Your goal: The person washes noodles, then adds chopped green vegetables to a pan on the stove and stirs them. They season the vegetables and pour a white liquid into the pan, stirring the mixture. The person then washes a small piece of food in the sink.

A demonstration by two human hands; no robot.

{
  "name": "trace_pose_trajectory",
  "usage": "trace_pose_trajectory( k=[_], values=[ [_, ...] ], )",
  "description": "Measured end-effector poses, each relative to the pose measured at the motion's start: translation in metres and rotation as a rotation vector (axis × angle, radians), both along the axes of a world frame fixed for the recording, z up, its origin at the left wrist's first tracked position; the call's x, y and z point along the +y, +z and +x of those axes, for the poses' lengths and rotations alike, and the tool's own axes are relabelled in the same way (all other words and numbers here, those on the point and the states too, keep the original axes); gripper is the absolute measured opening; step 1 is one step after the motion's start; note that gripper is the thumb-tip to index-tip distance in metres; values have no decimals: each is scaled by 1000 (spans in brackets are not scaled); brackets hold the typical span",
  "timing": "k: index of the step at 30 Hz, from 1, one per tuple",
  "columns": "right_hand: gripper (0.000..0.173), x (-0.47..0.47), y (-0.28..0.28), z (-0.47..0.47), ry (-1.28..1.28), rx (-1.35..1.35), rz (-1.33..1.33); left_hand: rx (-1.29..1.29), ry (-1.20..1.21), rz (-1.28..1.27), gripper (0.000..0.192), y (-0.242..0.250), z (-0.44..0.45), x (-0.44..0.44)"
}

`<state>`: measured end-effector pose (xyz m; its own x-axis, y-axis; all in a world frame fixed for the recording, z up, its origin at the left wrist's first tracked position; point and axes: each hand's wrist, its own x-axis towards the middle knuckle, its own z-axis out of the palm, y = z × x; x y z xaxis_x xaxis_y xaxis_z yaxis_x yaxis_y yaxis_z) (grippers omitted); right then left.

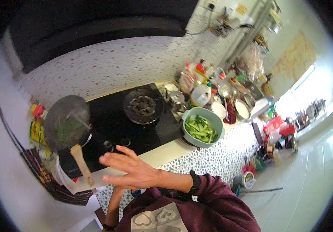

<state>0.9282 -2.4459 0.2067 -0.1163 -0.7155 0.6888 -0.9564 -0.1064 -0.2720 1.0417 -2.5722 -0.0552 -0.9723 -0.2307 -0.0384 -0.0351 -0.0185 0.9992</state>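
Note:
My right hand (131, 169) is raised over the front edge of the counter, its fingers spread and nothing in it. Behind it my left hand (119, 190) is mostly hidden, low near the counter's edge; its fingers cannot be made out. To the left, a dark wok (78, 105) with a wooden handle (81, 163) stands on the left burner. Green leaves (63, 129) and a metal utensil (79, 119) lie in it, under what looks like steam. A green plastic basin (220, 123) at the right end of the hob (108, 108) holds cut green vegetables (200, 129).
The right gas burner (143, 106) bears no pan. Bottles, a plastic jug (201, 95), lidded metal pots (176, 97) and bowls (242, 109) crowd the counter on the right. A black range hood (102, 26) hangs above. Striped cloth (68, 197) hangs at the left.

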Motion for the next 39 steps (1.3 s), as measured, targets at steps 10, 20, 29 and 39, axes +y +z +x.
trace_pose_trajectory(
  k=[10,20,29,39],
  values=[
    [55,350,-105,-164,-1158,-432,-51,-429,-316,35,33,41,-99,100],
    [41,527,-165,-283,-1196,-699,-54,-456,-166,-26,27,75,-180,221],
    [42,530,-181,-374,-1011,-783,-88,-531,276,-225,27,78,-172,228],
    [78,536,-251,-580,-1015,-621,-209,-278,135,-793,48,85,-143,240]
  ],
)
